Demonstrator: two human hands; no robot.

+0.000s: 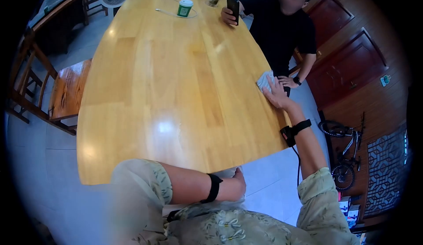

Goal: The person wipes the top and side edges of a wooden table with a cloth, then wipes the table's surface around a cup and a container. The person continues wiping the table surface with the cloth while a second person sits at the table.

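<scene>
At the right edge of the wooden table (176, 95), my right hand (276, 96) presses down on a pale, crumpled cloth (265, 81) and holds it against the tabletop. Its fingers reach over the cloth, and part of the cloth bulges out past them. My left hand (239, 184) is low in front of my body, just off the table's near edge, with the wrist bent. Its fingers are hidden, so whether it holds anything does not show. Black straps circle both wrists, and a small dark device sits on the right one.
Across the right corner sits a person (282, 33) holding up a phone (232, 10), their other hand close to the cloth. A green-and-white cup (185, 8), a cable and several drinking vessels stand at the far end. A wooden chair (70, 88) is left; a bicycle (346, 152) leans right.
</scene>
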